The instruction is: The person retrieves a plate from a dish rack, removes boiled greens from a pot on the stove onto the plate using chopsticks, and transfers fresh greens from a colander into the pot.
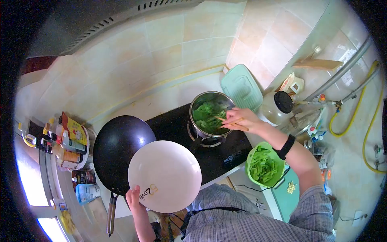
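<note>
My left hand (pixel 136 197) grips the rim of a white plate (pixel 165 173) with lettering on it, thumb on top, held out over the stove's front edge. The plate overlaps part of a black wok (pixel 117 149). With closed fingers, my right hand (pixel 242 120) holds wooden chopsticks (pixel 236 125) whose tips reach into a steel pot (pixel 192 105). Inside the pot are green leafy vegetables (pixel 207 115), partly behind the hand. The pot stands on the black cooktop (pixel 171 125).
A green basin (pixel 249 163) of leaves sits right of the cooktop, beside a cutting board (pixel 282 197) with chopped garlic (pixel 291 187). A pale green lid (pixel 242 86) leans at the wall. Bottles (pixel 72 141) crowd the left; a glass jar (pixel 274 109) stands right.
</note>
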A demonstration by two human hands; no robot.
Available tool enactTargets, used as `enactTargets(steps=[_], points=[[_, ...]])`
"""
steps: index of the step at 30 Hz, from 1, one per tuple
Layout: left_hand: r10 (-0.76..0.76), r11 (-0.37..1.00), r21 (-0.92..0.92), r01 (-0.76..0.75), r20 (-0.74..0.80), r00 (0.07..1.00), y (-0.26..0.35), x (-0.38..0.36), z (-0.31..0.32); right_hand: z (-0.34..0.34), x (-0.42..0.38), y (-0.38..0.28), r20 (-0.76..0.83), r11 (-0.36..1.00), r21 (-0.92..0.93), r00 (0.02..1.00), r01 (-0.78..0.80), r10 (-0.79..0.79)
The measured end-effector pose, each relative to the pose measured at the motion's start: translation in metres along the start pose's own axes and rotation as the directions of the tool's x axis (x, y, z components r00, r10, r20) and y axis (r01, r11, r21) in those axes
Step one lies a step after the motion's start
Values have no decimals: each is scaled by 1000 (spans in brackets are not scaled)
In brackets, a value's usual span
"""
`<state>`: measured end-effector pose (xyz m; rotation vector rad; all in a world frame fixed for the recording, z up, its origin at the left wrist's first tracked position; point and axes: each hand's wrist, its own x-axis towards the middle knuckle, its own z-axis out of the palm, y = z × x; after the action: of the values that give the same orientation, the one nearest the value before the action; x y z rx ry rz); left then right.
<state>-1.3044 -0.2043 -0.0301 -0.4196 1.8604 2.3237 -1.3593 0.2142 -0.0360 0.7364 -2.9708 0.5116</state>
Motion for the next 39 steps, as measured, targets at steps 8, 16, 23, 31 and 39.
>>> enactTargets(steps=[8, 16, 23, 31, 39], points=[[9, 996, 90, -1, -95, 995, -12, -4, -17, -6, 11, -3, 309, 924, -234, 924, 303, -224], [-23, 998, 60, 37, -233, 972, -8, -18, -21, 9, 12, 10, 166, 996, 54, 983, 68, -76], [-5, 1000, 20, 9, -214, 977, -9, -16, -24, 41, 13, 19, -222, 747, 634, 879, -199, 422], [15, 999, 39, -11, -114, 993, -6, -11, -12, 50, 2, 4, -124, 366, 914, 738, -175, 664], [-9, 997, 74, 21, -159, 987, -22, -7, -10, 47, -20, -35, -21, 134, 981, 604, -142, 796]])
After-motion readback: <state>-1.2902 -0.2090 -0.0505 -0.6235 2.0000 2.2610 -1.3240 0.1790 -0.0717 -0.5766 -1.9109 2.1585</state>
